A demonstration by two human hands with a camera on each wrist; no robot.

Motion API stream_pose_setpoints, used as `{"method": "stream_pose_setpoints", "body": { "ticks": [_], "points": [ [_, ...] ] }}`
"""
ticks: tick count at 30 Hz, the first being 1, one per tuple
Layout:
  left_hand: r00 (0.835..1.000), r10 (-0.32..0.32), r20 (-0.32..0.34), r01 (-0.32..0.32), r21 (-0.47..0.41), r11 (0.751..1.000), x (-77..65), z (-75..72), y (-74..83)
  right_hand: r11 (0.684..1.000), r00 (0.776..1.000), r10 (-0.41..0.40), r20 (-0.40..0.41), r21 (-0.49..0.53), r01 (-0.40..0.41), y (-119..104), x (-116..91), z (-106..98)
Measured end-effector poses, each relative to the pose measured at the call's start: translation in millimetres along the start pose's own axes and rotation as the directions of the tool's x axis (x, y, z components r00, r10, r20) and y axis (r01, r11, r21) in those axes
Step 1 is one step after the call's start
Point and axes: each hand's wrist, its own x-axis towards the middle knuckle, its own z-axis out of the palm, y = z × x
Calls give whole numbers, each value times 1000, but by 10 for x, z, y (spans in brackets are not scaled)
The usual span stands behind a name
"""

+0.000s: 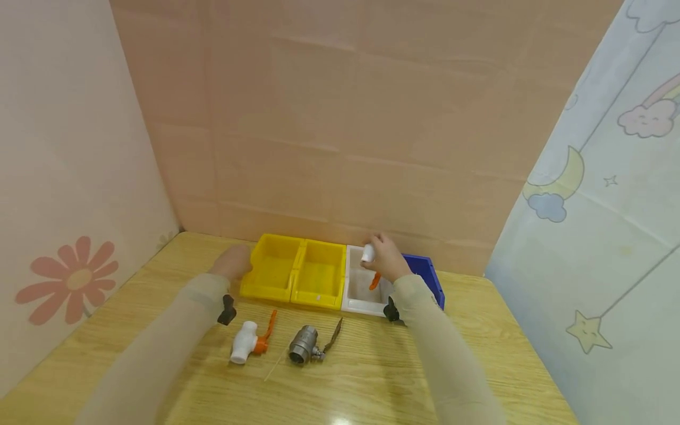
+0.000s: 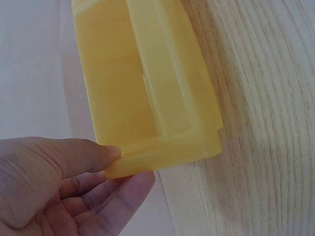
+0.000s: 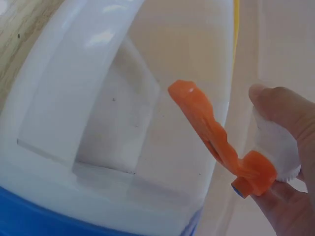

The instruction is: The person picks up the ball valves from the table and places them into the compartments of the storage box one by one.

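Pale sleeves (image 1: 446, 354) lie over the wood-grain surface (image 1: 372, 378) near the white bin (image 1: 363, 306); two yellow bins (image 1: 297, 271) adjoin it on the left, a blue bin (image 1: 427, 270) on the right. Left of the white bin and nearer, a white valve (image 1: 245, 342) with orange lever rests beside a metal valve (image 1: 304, 344), any markings too small to read. Tan sheeting (image 1: 345, 118) hangs behind the white bin, flower-printed wall covering (image 1: 74, 177) to its left, star-and-cloud cloth (image 1: 611, 248) to its right. From the left wrist, the left hand (image 2: 54, 167) pinches the outer yellow bin's (image 2: 162, 157) rim. From the right wrist, the right hand (image 3: 301, 128) grips another valve (image 3: 256, 167), its orange lever over the white bin
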Motion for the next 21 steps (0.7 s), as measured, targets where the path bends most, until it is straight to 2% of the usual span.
{"method": "stream_pose_setpoints", "body": {
  "ticks": [6,17,21],
  "points": [
    [1000,12,2,-12,9,1000,20,-2,2,1000,999,11,32,-27,-11,79,15,135],
    [1000,12,1,-12,20,1000,42,10,-19,996,990,54,134,-79,-43,66,2,321],
    [1000,19,-7,-19,25,1000,32,9,-16,995,987,72,143,-84,-61,102,8,381]
  ]
}}
